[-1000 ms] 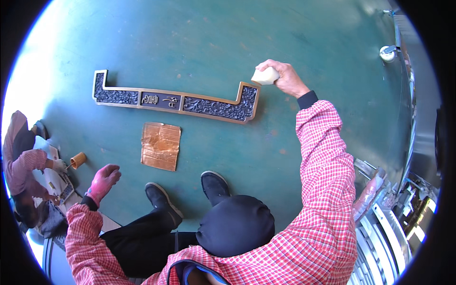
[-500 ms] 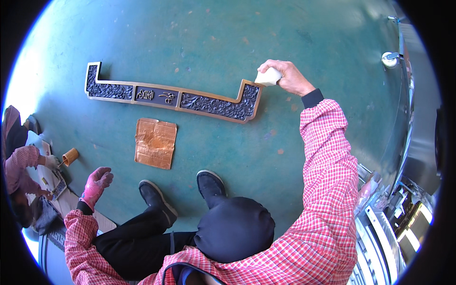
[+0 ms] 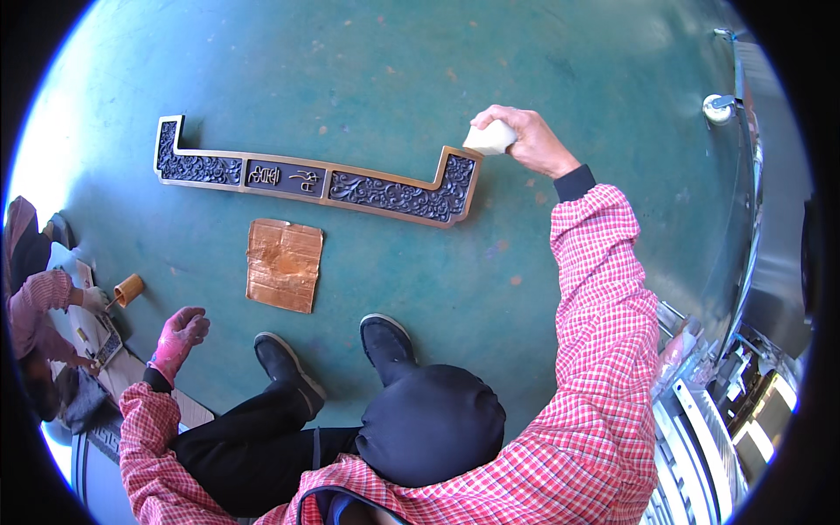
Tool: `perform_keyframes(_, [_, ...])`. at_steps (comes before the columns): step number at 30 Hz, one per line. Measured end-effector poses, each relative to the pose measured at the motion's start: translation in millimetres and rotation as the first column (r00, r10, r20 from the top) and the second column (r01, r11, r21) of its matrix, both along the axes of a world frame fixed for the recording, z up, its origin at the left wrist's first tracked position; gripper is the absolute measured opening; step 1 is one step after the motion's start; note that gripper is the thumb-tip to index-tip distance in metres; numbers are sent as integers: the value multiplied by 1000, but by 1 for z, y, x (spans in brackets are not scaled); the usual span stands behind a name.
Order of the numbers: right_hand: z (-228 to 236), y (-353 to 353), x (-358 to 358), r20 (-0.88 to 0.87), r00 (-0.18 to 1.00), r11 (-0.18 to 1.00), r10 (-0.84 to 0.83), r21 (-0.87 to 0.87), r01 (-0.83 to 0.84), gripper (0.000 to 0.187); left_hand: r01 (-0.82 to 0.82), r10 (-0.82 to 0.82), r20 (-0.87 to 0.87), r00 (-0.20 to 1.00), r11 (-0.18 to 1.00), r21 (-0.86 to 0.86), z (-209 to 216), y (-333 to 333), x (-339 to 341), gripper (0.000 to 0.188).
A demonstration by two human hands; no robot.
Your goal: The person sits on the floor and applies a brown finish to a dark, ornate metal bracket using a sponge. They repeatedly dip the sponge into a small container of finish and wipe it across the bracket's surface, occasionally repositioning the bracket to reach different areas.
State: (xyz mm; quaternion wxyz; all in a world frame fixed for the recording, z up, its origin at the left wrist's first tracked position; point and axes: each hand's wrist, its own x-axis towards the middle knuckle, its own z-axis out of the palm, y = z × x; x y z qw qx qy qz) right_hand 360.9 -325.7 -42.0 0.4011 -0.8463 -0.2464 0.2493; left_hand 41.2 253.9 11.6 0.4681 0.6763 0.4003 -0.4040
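Note:
A long carved panel [image 3: 367, 189] with a bronze-coloured frame, dark scrollwork and raised ends lies across the green floor. My bare right hand [image 3: 534, 144] is closed around a white sponge-like pad [image 3: 490, 137], whose lower edge meets the top of the panel's right end. My left hand [image 3: 178, 341], in a pink-stained glove, hangs well away from the panel with its fingers curled. Nothing shows in those fingers. Below the panel's middle lies a square of copper-coloured board [image 3: 284, 265], and neither hand touches it.
My shoes [image 3: 387, 339] stand just below the board. At the far left a co-worker's gloved hand [image 3: 94, 299] holds a thin stick near a tan cup [image 3: 129, 290]. A caster wheel [image 3: 719, 109] and stacked metal parts [image 3: 700, 437] line the right side.
My right hand has shifted slightly left with the white pad, along the top edge of the panel's right end. My left hand has hardly moved.

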Motion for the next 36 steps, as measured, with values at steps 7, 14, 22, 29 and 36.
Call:
perform_keyframes(7, [-11, 2, 4, -4, 1000, 999, 3, -53, -3, 42, -17, 17, 46, 999, 1000, -8, 4, -10, 15, 33])
perform_keyframes(14, [-9, -3, 3, -65, 998, 1000, -18, -23, 16, 44, -16, 16, -4, 1000, 1000, -18, 4, -7, 7, 33])
perform_keyframes(22, [-7, -1, 1, -54, 998, 999, -36, 30, 38, 42, -2, 2, -5, 1000, 1000, -4, 4, -7, 8, 33])
perform_keyframes(29, [-14, 11, 5, 15, 1000, 1000, 25, -14, -24, 39, -14, 14, -1, 1000, 1000, -11, 8, -8, 8, 33])
perform_keyframes(36, [-13, 12, 7, -5, 1000, 1000, 26, -17, -26, 40, 3, -3, -3, 1000, 1000, 17, 8, -9, 8, 33])
